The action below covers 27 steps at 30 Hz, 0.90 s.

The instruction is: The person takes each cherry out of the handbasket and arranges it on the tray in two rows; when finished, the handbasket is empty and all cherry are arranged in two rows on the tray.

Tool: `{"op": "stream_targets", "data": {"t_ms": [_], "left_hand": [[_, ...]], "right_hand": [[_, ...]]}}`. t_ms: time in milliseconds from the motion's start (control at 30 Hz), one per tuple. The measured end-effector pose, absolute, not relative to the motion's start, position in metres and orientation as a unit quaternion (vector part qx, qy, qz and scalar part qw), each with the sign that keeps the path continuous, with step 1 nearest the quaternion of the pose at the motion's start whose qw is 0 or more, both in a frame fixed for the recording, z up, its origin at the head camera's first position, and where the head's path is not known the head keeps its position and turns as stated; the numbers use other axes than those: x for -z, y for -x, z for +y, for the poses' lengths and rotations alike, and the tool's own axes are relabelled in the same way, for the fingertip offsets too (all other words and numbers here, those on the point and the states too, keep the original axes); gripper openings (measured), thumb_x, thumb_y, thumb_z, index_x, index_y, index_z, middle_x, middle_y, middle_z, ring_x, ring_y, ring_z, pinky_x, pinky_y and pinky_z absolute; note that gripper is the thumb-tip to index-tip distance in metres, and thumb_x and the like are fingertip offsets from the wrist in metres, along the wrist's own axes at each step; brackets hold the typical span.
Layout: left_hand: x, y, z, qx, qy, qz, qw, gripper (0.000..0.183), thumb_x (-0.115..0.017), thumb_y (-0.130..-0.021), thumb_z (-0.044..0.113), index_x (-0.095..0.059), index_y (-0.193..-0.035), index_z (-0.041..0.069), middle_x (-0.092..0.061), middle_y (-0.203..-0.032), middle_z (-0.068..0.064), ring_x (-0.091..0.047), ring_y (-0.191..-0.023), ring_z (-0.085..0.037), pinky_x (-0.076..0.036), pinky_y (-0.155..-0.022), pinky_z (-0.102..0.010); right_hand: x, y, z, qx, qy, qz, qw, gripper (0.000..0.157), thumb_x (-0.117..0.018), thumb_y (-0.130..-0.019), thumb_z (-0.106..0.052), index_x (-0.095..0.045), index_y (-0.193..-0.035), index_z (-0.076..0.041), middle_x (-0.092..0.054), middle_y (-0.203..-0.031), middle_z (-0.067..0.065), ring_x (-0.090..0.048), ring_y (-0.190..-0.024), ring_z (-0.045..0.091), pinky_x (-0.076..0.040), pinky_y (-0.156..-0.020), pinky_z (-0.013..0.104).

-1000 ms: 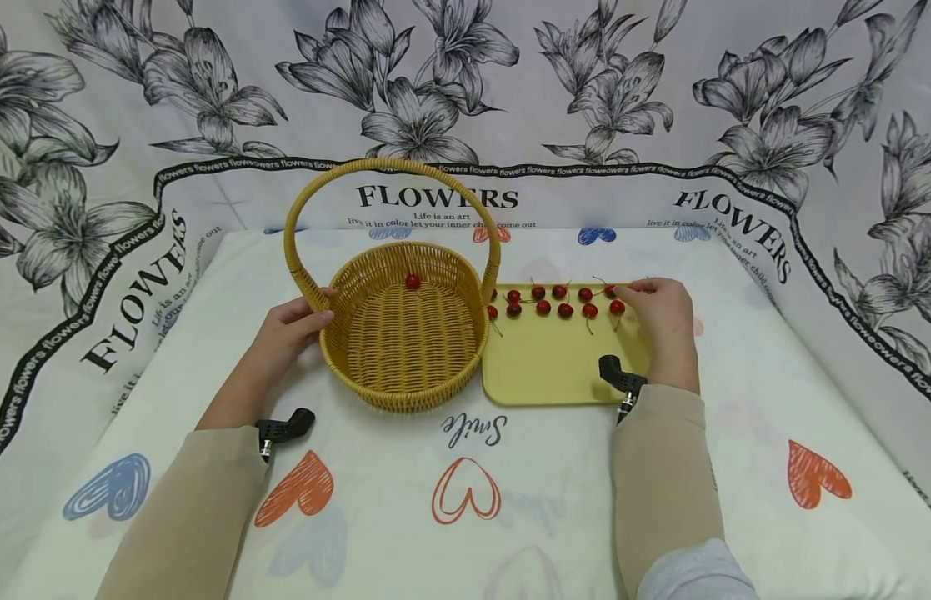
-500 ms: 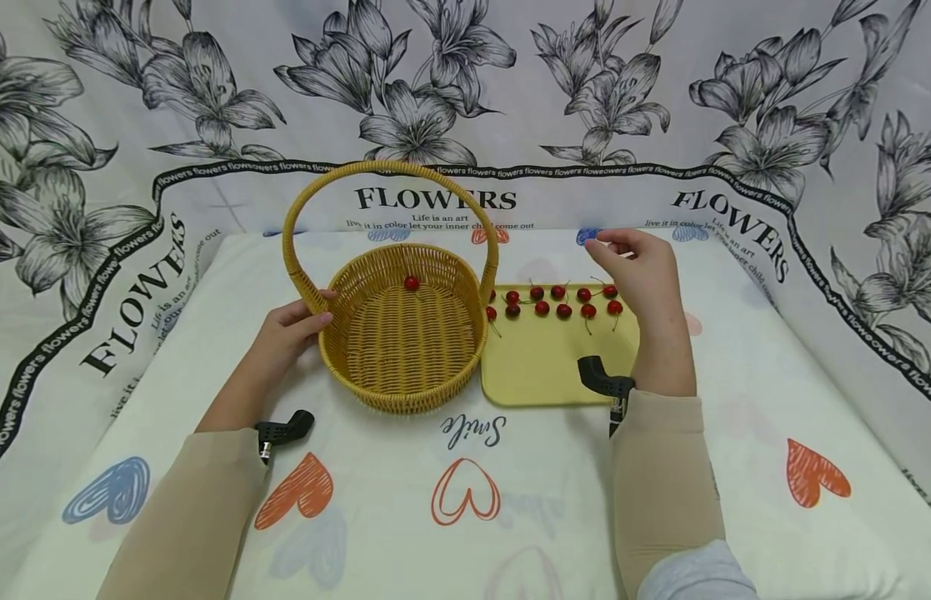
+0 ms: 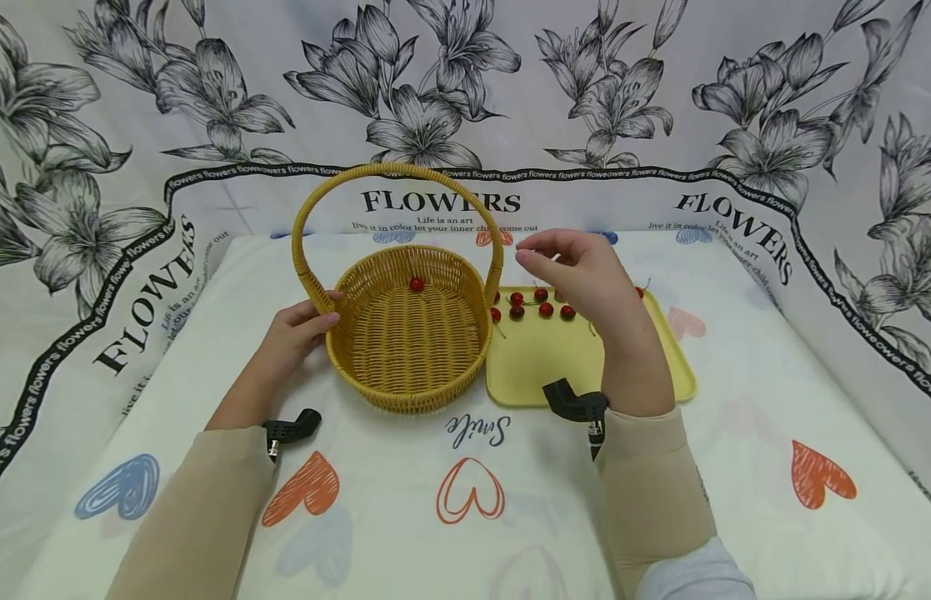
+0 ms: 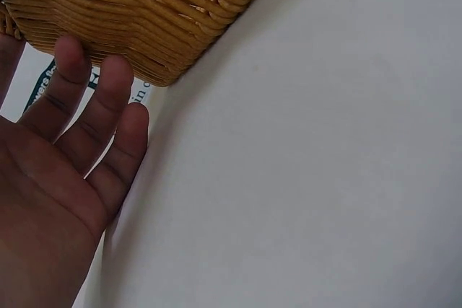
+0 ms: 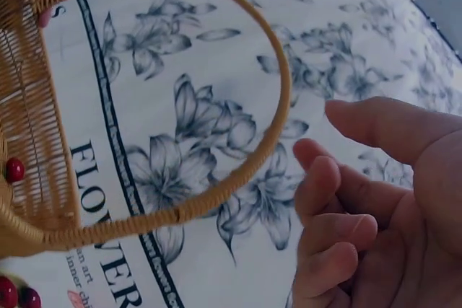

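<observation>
A yellow wicker basket (image 3: 407, 400) with a tall arched handle stands on the table. Inside it, near the back wall, lies one red cherry (image 3: 416, 284). My left hand (image 3: 296, 333) grips the basket at the left foot of its handle; in the left wrist view its other fingers (image 4: 115, 84) reach along the outer wall. My right hand (image 3: 585, 275) hovers above the yellow tray (image 3: 540, 367), right of the handle. The right wrist view shows its thumb and index finger apart, the other fingers loosely curled, nothing between them. Several cherries (image 3: 545, 309) lie on the tray, some hidden by that hand.
The tray sits against the basket's right side. A white cloth (image 3: 375, 517) printed with hearts covers the table. Behind hangs a flower-printed curtain (image 3: 630, 100). A small black camera mount sits on each wrist.
My right hand has lifted from the tray's right end and moved left toward the basket handle. A cherry at the tray's far right has come into view. The left hand keeps its place.
</observation>
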<state>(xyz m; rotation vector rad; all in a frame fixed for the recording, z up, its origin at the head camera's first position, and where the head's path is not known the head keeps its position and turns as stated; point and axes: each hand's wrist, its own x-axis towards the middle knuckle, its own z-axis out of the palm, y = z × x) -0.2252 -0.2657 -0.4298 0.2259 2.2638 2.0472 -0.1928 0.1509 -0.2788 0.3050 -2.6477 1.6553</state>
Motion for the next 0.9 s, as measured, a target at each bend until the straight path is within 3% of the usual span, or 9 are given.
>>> {"op": "stream_targets", "data": {"t_ms": [133, 200, 333, 433, 667, 733, 767, 900], "left_hand": [[0.431, 0.226, -0.266, -0.673, -0.087, 0.734, 0.037, 0.044, -0.065, -0.103, 0.021, -0.057, -0.143, 0.002, -0.056, -0.142, -0.009, -0.057, -0.115, -0.016, -0.053, -0.086, -0.023], [0.431, 0.225, -0.267, -0.672, -0.091, 0.734, 0.035, 0.045, -0.065, -0.104, 0.020, -0.057, -0.144, 0.002, -0.056, -0.143, -0.012, -0.059, -0.115, -0.016, -0.053, -0.086, -0.024], [0.430, 0.224, -0.266, -0.674, -0.094, 0.732, 0.034, 0.045, -0.065, -0.103, 0.021, -0.057, -0.144, 0.002, -0.055, -0.143, -0.013, -0.059, -0.116, -0.017, -0.054, -0.086, -0.024], [0.430, 0.225, -0.267, -0.679, -0.102, 0.726, 0.039, 0.046, -0.064, -0.104, 0.020, -0.055, -0.143, 0.000, -0.055, -0.143, -0.013, -0.058, -0.117, -0.019, -0.054, -0.086, -0.024], [0.432, 0.224, -0.269, -0.676, -0.101, 0.729, 0.038, 0.046, -0.065, -0.104, 0.020, -0.055, -0.143, -0.002, -0.057, -0.141, -0.014, -0.059, -0.114, -0.018, -0.054, -0.085, -0.024], [0.432, 0.224, -0.269, -0.674, -0.097, 0.731, 0.039, 0.046, -0.065, -0.103, 0.021, -0.055, -0.143, -0.002, -0.056, -0.142, -0.015, -0.059, -0.114, -0.018, -0.054, -0.086, -0.024], [0.432, 0.225, -0.269, -0.674, -0.095, 0.732, 0.039, 0.047, -0.065, -0.103, 0.021, -0.055, -0.143, -0.002, -0.056, -0.142, -0.015, -0.058, -0.115, -0.017, -0.054, -0.087, -0.024], [0.432, 0.226, -0.270, -0.669, -0.094, 0.737, 0.036, 0.047, -0.065, -0.103, 0.021, -0.055, -0.143, -0.002, -0.055, -0.142, -0.017, -0.057, -0.116, -0.017, -0.053, -0.088, -0.024]], "right_hand": [[0.262, 0.192, 0.126, -0.476, -0.164, -0.861, -0.073, 0.025, -0.071, -0.099, -0.038, -0.074, -0.117, -0.021, -0.064, -0.102, 0.007, -0.048, -0.066, 0.025, -0.038, -0.050, 0.032], [0.255, 0.196, 0.108, -0.453, -0.199, -0.863, -0.098, 0.023, -0.070, -0.099, -0.037, -0.074, -0.115, -0.021, -0.067, -0.105, 0.005, -0.050, -0.071, 0.025, -0.041, -0.055, 0.034], [0.255, 0.216, 0.070, -0.413, -0.243, -0.870, -0.113, 0.023, -0.070, -0.099, -0.039, -0.075, -0.113, -0.021, -0.068, -0.110, -0.004, -0.057, -0.093, 0.018, -0.049, -0.078, 0.035], [0.266, 0.239, 0.044, -0.392, -0.247, -0.878, -0.119, 0.025, -0.069, -0.099, -0.039, -0.074, -0.114, -0.019, -0.068, -0.114, -0.005, -0.059, -0.103, 0.015, -0.050, -0.088, 0.036], [0.307, 0.293, 0.002, -0.360, -0.192, -0.901, -0.144, 0.030, -0.064, -0.103, -0.029, -0.070, -0.126, -0.010, -0.060, -0.137, 0.006, -0.057, -0.114, 0.021, -0.049, -0.093, 0.040], [0.322, 0.305, -0.006, -0.328, -0.177, -0.916, -0.147, 0.019, -0.061, -0.104, -0.023, -0.072, -0.105, -0.007, -0.066, -0.109, 0.007, -0.058, -0.089, 0.019, -0.048, -0.079, 0.035], [0.328, 0.310, -0.008, -0.304, -0.177, -0.925, -0.144, 0.019, -0.060, -0.104, -0.020, -0.073, -0.103, -0.006, -0.067, -0.105, 0.008, -0.056, -0.084, 0.019, -0.047, -0.077, 0.035], [0.344, 0.322, -0.015, -0.193, -0.189, -0.951, -0.150, 0.018, -0.059, -0.103, -0.015, -0.074, -0.107, -0.006, -0.070, -0.103, 0.009, -0.062, -0.087, 0.020, -0.049, -0.081, 0.032]]}}
